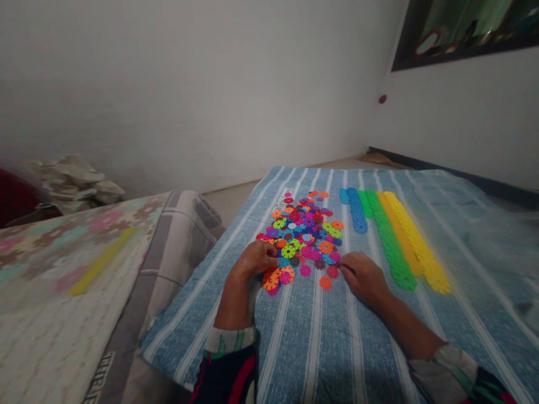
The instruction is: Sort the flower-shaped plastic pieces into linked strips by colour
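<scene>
A loose pile of notched plastic discs (309,238) in many colours lies on the striped blue cloth (295,348). At the pile's left edge is my left hand (256,259), its fingers curled together beside the orange discs (272,278); whatever they grip is hidden. My right hand (362,276) reaches the right edge with thumb and fingers pinched close to a red disc (332,272). What sits in that pinch is too small to make out. Right of the pile lie overlapping rows of sorted discs: a blue row (357,212), a green row (391,244) and yellow rows (415,241).
On the left stands another covered surface with a quilted, flowered cloth (54,331) and a yellow strip (101,262) on it. Crumpled beige fabric (80,179) lies behind. Clear plastic (497,241) rests at the right. A pale wall (202,95) closes off the back.
</scene>
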`<state>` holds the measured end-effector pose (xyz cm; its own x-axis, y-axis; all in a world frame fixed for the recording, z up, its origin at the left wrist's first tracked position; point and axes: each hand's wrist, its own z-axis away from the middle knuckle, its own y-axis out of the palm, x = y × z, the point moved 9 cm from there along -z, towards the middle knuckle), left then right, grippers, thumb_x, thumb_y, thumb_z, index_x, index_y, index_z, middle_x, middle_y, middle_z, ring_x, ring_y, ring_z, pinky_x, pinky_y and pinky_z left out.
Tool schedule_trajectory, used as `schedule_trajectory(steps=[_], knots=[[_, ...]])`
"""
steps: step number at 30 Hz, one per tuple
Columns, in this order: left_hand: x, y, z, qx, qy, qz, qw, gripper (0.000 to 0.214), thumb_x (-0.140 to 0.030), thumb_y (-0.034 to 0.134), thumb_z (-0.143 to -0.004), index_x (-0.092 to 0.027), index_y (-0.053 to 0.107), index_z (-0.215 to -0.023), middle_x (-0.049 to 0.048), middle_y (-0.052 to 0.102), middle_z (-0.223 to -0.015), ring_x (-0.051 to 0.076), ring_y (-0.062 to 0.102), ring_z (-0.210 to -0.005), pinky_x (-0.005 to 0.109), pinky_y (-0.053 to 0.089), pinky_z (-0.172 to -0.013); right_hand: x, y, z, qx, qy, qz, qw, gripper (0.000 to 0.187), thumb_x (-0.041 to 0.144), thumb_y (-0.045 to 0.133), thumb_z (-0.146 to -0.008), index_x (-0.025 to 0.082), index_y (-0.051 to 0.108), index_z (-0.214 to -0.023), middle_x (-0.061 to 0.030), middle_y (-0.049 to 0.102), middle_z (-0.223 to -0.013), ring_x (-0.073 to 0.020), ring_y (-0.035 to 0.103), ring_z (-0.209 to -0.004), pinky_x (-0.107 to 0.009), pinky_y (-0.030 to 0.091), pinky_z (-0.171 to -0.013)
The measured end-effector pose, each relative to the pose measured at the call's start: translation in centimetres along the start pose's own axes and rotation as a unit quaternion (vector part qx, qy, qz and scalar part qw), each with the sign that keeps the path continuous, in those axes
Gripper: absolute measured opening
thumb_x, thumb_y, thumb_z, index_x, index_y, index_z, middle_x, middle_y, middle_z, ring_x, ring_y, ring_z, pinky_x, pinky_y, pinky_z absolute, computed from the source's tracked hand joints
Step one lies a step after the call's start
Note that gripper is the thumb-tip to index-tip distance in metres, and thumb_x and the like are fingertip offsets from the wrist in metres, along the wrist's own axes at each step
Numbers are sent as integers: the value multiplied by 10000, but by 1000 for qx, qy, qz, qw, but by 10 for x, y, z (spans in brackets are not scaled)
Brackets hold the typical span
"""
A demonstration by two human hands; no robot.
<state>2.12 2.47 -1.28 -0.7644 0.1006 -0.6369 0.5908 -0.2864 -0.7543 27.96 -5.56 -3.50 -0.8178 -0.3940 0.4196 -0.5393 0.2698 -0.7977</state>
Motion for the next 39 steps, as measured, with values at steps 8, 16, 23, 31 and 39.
schedule_trajectory(steps=[8,16,23,31,39], knots=[[-14,3,1,-13,15,-49,999,125,-160,659,-512,-188,541,-482,-48,488,-466,109,405,-507,261,240,-519,-2,2,1,3,-1,18,1000,209,221,487,-919,216,690,-867,-63,679,-877,-210,585,-855,-314,420,-766],[-18,3,2,-7,41,33,999,186,-202,640,-581,-189,474,-497,-57,444,-496,98,390,-521,248,262,-526,-1,1,0,0,-1,16,1000,214,219,483,-917,221,690,-863,-62,680,-871,-216,582,-858,-319,424,-767],[-18,0,0,-32,32,-41,998,136,-142,640,-570,-190,516,-542,-52,490,-522,117,434,-541,259,268,-552,-1,1,-1,-8,1,8,1000,209,198,490,-912,218,693,-871,-65,688,-903,-221,586,-893,-323,427,-801],[-25,1,-1,-37,29,-107,993,79,-117,636,-609,-188,603,-608,-14,565,-594,141,495,-566,275,253,-563,2,0,0,-10,-2,13,1000,214,186,481,-912,215,692,-893,-65,688,-914,-218,579,-885,-320,424,-796],[-25,6,-5,-34,37,-123,991,80,-116,639,-645,-183,597,-654,-21,548,-602,136,497,-579,269,252,-563,0,2,0,-10,-13,17,1000,206,190,488,-915,206,693,-901,-61,676,-885,-217,575,-863,-319,422,-779]])
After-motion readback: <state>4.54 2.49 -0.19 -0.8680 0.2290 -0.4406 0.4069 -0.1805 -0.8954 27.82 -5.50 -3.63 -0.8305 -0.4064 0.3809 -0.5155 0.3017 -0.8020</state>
